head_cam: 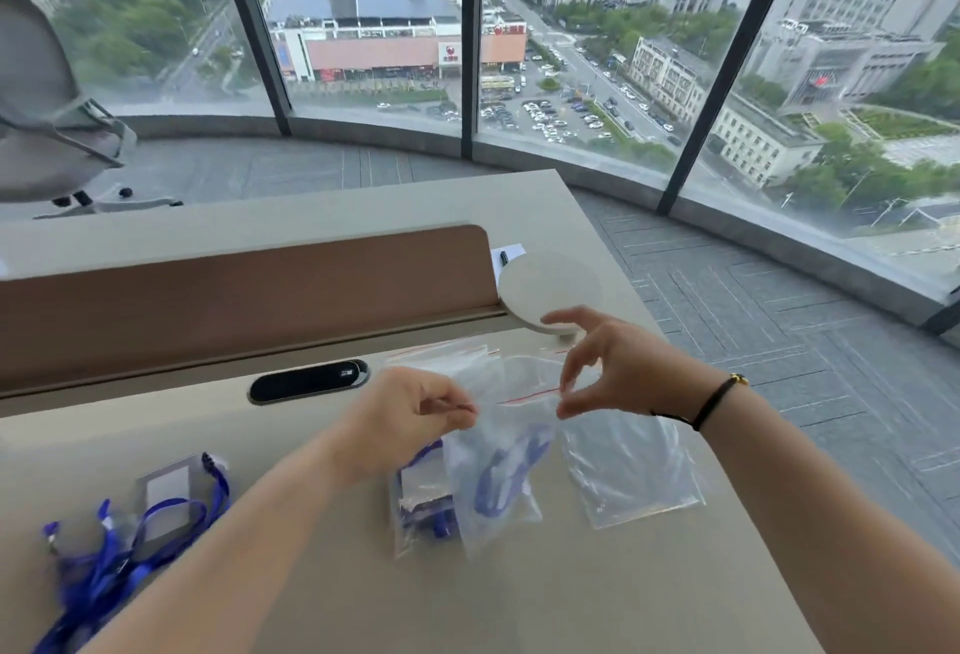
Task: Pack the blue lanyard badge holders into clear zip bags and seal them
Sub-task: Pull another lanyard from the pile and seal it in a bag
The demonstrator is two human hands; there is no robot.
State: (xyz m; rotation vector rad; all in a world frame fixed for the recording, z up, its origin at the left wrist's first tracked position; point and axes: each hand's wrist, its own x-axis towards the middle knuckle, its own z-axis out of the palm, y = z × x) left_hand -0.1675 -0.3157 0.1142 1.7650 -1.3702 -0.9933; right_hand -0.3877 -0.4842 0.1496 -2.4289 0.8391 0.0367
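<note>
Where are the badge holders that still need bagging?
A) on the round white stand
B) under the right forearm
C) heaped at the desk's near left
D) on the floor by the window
C: the loose badge holders with blue lanyards lie heaped at the near left of the desk, outside any bag.

The lanyard pile [109, 544] runs off the lower left edge, smeared with blur. Inside the held bag [498, 471] the blue strap is a blur. A left forearm [291, 508] covers part of the surface [597, 596].
</note>
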